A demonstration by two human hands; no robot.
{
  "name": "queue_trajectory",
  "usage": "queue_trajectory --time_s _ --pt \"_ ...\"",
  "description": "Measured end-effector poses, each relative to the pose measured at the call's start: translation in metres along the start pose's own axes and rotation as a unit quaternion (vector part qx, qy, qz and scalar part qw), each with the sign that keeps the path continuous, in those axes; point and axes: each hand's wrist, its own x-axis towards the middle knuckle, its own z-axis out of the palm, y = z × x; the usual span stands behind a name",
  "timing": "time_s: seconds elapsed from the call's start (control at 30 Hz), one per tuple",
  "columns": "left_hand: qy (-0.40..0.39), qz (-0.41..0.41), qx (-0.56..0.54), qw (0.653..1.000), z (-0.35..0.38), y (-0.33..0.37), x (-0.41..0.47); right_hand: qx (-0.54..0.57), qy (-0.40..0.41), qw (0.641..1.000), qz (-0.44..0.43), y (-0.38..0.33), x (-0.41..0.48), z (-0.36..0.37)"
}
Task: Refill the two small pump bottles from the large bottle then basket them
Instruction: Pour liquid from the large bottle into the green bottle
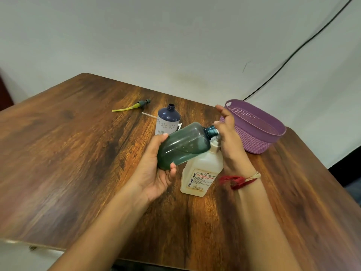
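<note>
My left hand [156, 173] grips a green translucent small bottle [185, 145], tilted on its side with its neck pointing right. My right hand [227, 139] is at that neck, fingers curled around the opening; whether it holds a cap is hidden. Just below stands the large white bottle [199, 173] with a red-lettered label, its top under the green bottle's neck. Behind, a dark blue small bottle [168, 120] with a white patterned label stands upright without its pump. A purple basket [254, 130] sits at the right.
A pump head with a yellow-green tube [134, 106] lies on the wooden table [78, 153] at the back. A white tube [148, 114] lies beside the blue bottle. A black cable [293, 53] runs down the wall behind the basket.
</note>
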Motion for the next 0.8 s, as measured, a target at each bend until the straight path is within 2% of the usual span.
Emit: queue_trajectory --time_s 0.4,0.5,0.6,0.8 --pt "-0.006 -0.004 -0.002 1.000 -0.0002 -0.0013 -0.0010 0.043 -0.013 0.999 0.029 -0.0020 0.0000 -0.0033" --pt "-0.010 -0.002 -0.003 1.000 0.0000 -0.0011 -0.0017 0.027 -0.016 0.999 0.016 0.0006 -0.0012 -0.0014" --pt "-0.015 -0.004 -0.008 1.000 0.0012 -0.0013 -0.0022 0.007 -0.013 0.999 0.039 0.0026 -0.0055 -0.0001" --pt "-0.018 -0.004 -0.011 1.000 0.0005 -0.0049 -0.0019 0.064 -0.018 0.998 0.023 0.0007 0.0014 -0.0046"
